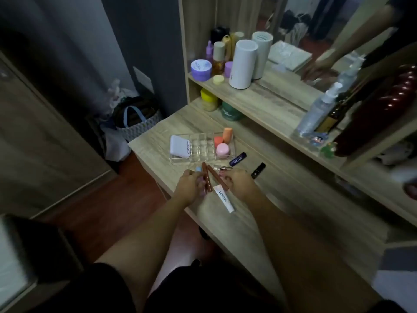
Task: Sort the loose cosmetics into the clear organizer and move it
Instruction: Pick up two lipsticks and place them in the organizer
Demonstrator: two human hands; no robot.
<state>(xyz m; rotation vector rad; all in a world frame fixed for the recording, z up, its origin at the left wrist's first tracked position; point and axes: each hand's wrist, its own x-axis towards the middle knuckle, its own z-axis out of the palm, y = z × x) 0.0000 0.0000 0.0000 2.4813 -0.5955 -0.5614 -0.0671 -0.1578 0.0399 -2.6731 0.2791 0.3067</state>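
Clear organizer (201, 152): I log it near the wooden desk's (282, 199) left edge, bare surface open to its right; rigid, ribbed compartments holding a white compact and pink, orange pots. My left hand (188, 185) has fingers closed on 2 slim brown tubes (208, 177); right hand (240, 182) pinches a white squeeze tube (223, 198) near the front edge.

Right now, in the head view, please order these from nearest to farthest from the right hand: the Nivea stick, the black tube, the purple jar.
From the right hand:
1. Black tube, just right of it.
2. Nivea stick, beside the organizer.
3. Purple jar, on the upper shelf.
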